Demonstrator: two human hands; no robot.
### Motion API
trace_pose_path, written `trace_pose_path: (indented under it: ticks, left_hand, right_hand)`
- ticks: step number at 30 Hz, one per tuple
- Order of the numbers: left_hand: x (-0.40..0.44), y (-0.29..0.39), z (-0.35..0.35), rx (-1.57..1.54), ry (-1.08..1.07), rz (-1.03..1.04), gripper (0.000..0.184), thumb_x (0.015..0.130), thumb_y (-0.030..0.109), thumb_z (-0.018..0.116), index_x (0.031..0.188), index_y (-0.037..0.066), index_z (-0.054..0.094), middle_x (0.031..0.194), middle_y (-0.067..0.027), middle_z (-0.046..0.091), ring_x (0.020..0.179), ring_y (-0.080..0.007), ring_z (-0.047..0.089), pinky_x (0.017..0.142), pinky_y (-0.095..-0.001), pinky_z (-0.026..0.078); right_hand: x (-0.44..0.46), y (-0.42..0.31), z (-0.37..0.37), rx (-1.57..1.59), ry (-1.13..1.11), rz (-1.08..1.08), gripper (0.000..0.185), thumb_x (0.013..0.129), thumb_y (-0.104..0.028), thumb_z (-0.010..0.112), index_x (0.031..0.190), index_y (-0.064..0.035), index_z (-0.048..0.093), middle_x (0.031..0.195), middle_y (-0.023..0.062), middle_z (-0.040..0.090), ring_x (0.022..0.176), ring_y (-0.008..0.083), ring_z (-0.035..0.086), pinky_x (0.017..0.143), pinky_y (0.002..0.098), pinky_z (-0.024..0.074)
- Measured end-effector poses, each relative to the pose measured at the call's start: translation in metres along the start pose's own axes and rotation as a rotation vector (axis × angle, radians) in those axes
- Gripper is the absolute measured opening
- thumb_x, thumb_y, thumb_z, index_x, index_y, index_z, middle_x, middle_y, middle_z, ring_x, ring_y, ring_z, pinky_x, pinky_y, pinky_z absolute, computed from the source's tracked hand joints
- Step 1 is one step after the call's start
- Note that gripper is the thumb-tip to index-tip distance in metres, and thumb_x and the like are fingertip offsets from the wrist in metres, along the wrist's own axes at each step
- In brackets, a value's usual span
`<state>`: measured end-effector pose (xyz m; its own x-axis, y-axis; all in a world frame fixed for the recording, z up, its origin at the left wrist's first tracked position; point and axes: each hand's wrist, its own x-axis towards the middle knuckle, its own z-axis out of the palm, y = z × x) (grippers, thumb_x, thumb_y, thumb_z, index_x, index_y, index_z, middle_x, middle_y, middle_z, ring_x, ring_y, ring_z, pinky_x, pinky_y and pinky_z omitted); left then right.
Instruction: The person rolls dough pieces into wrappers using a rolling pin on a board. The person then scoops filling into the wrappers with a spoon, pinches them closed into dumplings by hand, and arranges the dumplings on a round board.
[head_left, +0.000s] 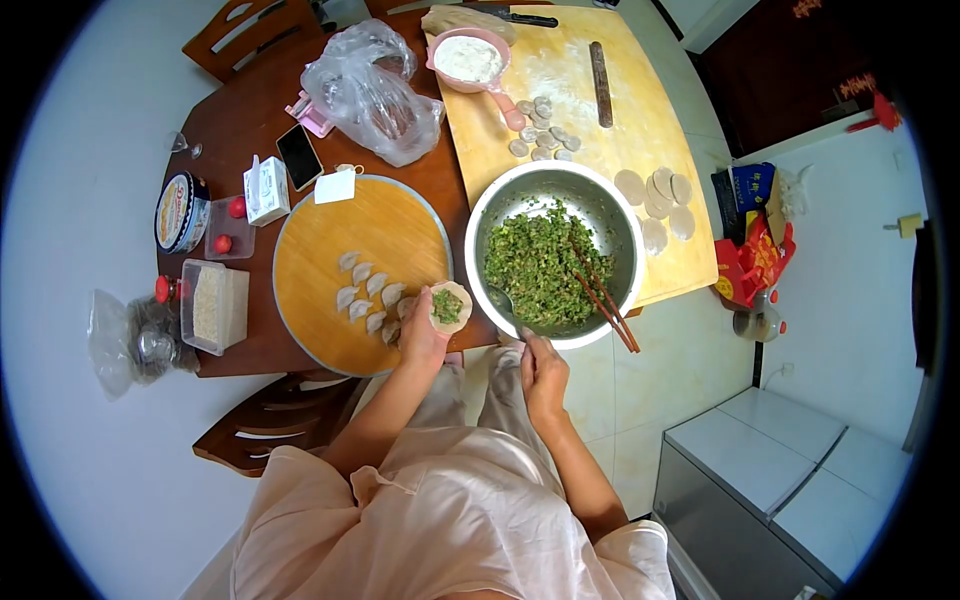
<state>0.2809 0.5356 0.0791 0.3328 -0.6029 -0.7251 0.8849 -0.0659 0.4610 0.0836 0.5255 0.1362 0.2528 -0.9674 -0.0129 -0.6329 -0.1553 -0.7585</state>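
Note:
My left hand (428, 336) holds a round dumpling wrapper (463, 310) with a mound of green filling (446, 306) on it. In my right hand (544, 374) is the handle of a spoon (510, 307), its bowl end at the left side of the filling in a large steel bowl (556, 341). Chopped green filling (545, 255) covers much of the bowl's bottom, and a pair of chopsticks (606, 302) leans over the rim. Left of my left hand, several folded dumplings (361, 282) lie on a round wooden board (310, 290).
On the floured yellow board (650, 110) lie flat wrappers (662, 195), dough pieces (545, 125), a rolling pin (600, 84), a pink flour scoop (495, 92) and a knife (530, 19). A plastic bag (370, 90), phone (299, 156) and containers (226, 310) stand left.

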Motion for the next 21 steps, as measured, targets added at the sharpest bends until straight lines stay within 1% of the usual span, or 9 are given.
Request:
trace_pose_path:
  ticks: [1,4,5,8,9,12,15,18,21]
  left_hand:
    - [-0.002,0.0,0.001,0.007,-0.003,-0.004,0.033,0.099,0.027,0.048,0.123,0.004,0.053,0.122,-0.0091,0.058,0.114,-0.0219,0.056,0.096,-0.0408,0.047]
    - [-0.006,0.003,0.006,0.028,-0.011,0.017,0.036,0.099,0.029,0.048,0.123,0.003,0.052,0.124,-0.0096,0.057,0.116,-0.0228,0.054,0.097,-0.0408,0.045]
    - [-0.006,0.005,0.008,0.034,-0.014,0.032,0.037,0.099,0.029,0.048,0.124,0.003,0.051,0.125,-0.0098,0.056,0.117,-0.0234,0.054,0.098,-0.0408,0.045]
    - [0.001,0.008,0.003,0.045,-0.061,0.027,0.037,0.099,0.03,0.047,0.124,0.003,0.051,0.125,-0.0095,0.056,0.117,-0.023,0.054,0.098,-0.0403,0.045]
    - [0.002,0.009,0.002,0.049,-0.073,0.033,0.037,0.099,0.03,0.047,0.124,0.003,0.051,0.125,-0.0093,0.056,0.117,-0.0229,0.054,0.098,-0.0403,0.045]
    - [0.002,0.011,0.003,0.059,-0.093,0.04,0.038,0.099,0.03,0.046,0.125,0.003,0.051,0.125,-0.0089,0.056,0.117,-0.0226,0.054,0.098,-0.04,0.044]
    - [-0.002,0.013,0.006,0.061,-0.086,0.028,0.038,0.099,0.03,0.046,0.125,0.003,0.052,0.125,-0.0086,0.056,0.117,-0.0223,0.053,0.099,-0.0396,0.044]
    - [-0.003,0.012,0.006,0.051,-0.087,0.024,0.038,0.099,0.03,0.047,0.125,0.003,0.052,0.125,-0.0086,0.056,0.117,-0.0223,0.053,0.099,-0.0396,0.044]
    - [0.001,0.011,0.003,0.034,-0.077,0.037,0.038,0.099,0.029,0.048,0.125,0.003,0.052,0.125,-0.0089,0.056,0.117,-0.0226,0.053,0.099,-0.04,0.044]
  right_hand:
    - [-0.002,0.001,-0.001,0.012,0.002,0.019,0.026,0.085,0.002,0.053,0.109,-0.0002,0.063,0.09,0.0216,0.063,0.079,0.0367,0.063,0.07,0.0381,0.0502]
    - [-0.006,0.011,0.002,0.314,0.077,0.13,0.023,0.089,-0.001,0.051,0.108,0.0014,0.064,0.094,0.0192,0.067,0.084,0.0278,0.066,0.078,0.0326,0.0493]
    - [-0.008,0.02,0.002,0.404,0.04,0.255,0.022,0.092,-0.003,0.05,0.108,0.0035,0.064,0.097,0.0155,0.068,0.088,0.0197,0.064,0.081,0.0296,0.0472]
    - [-0.002,0.027,-0.001,0.56,0.068,0.364,0.022,0.092,-0.003,0.05,0.108,0.0048,0.063,0.097,0.0144,0.069,0.088,0.0184,0.063,0.082,0.0301,0.0474]
    - [0.002,0.026,-0.002,0.524,0.091,0.355,0.023,0.091,-0.001,0.049,0.108,0.0035,0.063,0.096,0.0164,0.068,0.086,0.0207,0.064,0.08,0.0302,0.0477]
    - [0.009,0.018,-0.006,0.228,0.129,0.16,0.022,0.089,0.0,0.051,0.106,0.002,0.064,0.09,0.0188,0.065,0.08,0.0266,0.065,0.074,0.0314,0.0486]
    - [0.006,0.015,-0.005,0.006,0.046,0.048,0.021,0.087,0.001,0.053,0.105,0.0012,0.065,0.085,0.0203,0.062,0.074,0.0329,0.062,0.07,0.0342,0.0489]
    - [0.001,0.016,-0.002,-0.013,0.015,-0.009,0.02,0.087,0.0,0.054,0.104,0.0009,0.065,0.082,0.0206,0.06,0.072,0.0351,0.061,0.067,0.0352,0.0486]
    - [-0.001,0.012,-0.006,0.118,0.037,0.023,0.019,0.089,-0.002,0.053,0.104,0.0016,0.065,0.08,0.0157,0.062,0.07,0.0291,0.061,0.066,0.034,0.0483]
